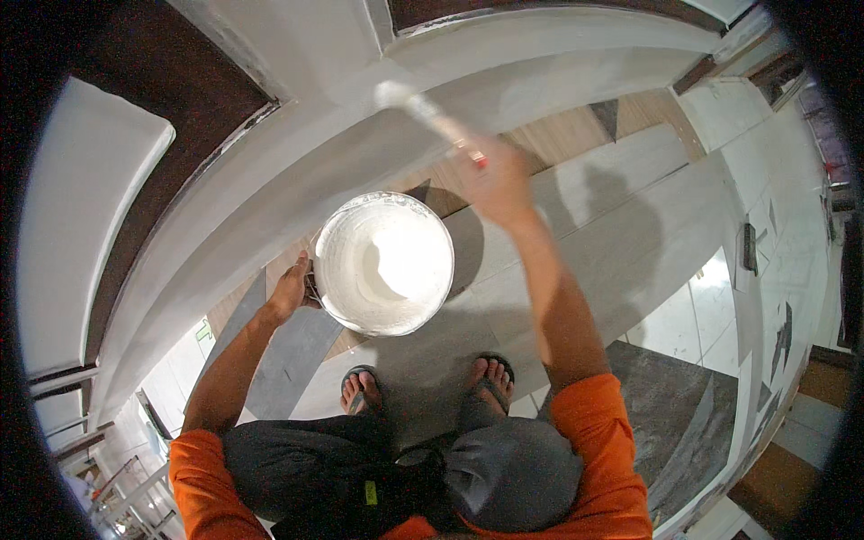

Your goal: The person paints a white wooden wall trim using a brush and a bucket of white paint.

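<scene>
Head view: looking down at a person in orange sleeves (589, 423) and dark trousers (513, 477), feet in dark sandals (362, 391).
Wall: a pale wall (324, 54) curves across the top, with a dark brown panel (198, 81) at upper left.
Floor: pale grey planks (558, 243), with a wood-toned strip (648, 112) along the wall; a dark grey sheet (675, 423) at lower right, a grey plank (292, 346) below the left hand, and white tiles (693, 310) showing to the right.
In the way: the bucket (346, 238) occupies the space between the feet and the wall; a small dark object (749, 247) lies well off to the right.
Writing: a small yellow-green tag (370, 492) on the trousers, its marks too small to read; a red patch on the brush handle, blurred.
Bucket: white, round, open-topped, with white paint (414, 261) inside, directly right of the left fingers.
Left hand (290, 286): fingers curled in a grip on the bucket's outer left side, thumb near the rim.
Right hand (499, 184): fingers closed around the handle of a paintbrush (436, 120), above and right of the bucket.
Brush: pale bristles point up and left from the fingers, blurred; whether they touch the wall, I cannot tell.
</scene>
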{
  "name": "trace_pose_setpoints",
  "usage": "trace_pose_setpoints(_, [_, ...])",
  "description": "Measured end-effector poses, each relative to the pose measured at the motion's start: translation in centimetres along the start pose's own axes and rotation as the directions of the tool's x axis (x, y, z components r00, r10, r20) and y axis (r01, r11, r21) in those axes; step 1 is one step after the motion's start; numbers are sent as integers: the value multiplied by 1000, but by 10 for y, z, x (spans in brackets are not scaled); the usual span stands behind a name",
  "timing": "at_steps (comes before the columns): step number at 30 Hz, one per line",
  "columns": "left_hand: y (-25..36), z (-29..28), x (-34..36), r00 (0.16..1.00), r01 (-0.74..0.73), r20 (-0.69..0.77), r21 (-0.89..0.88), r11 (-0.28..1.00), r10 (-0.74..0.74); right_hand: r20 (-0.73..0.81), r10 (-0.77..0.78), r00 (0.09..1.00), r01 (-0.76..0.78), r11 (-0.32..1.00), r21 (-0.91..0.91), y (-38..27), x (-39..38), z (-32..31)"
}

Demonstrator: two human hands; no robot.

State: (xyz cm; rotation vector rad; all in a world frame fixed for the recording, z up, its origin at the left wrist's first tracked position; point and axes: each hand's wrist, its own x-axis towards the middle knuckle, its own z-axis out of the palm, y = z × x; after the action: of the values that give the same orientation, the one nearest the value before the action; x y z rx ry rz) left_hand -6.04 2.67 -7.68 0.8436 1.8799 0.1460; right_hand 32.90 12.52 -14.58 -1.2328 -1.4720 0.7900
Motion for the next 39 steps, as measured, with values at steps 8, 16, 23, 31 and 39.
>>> trace_pose_setpoints(8, [9, -8, 1, 999, -7, 53, 25, 1000, 5, -471, 196, 860, -283, 951, -122, 59, 9, -40])
trace_pose_setpoints(16, [1, -1, -2, 999, 16, -40, -1, 1000, -16, -135, 48, 990, -19, 978, 206, -73, -22, 23])
trace_pose_setpoints(23, [2, 9, -2, 1000, 1, -3, -36, 999, -1, 38, 74, 997, -77, 992, 100, -25, 10, -33])
trace_pose_setpoints(31, [-3, -19, -6, 996, -6, 87, 60, 998, 1, -459, 190, 868, -213, 977, 1, -18, 8, -49])
trace_pose_setpoints(39, [2, -20, -3, 998, 1, 59, 137, 991, -9, -136, -34, 990, 41, 998, 47, -101, -22, 35])
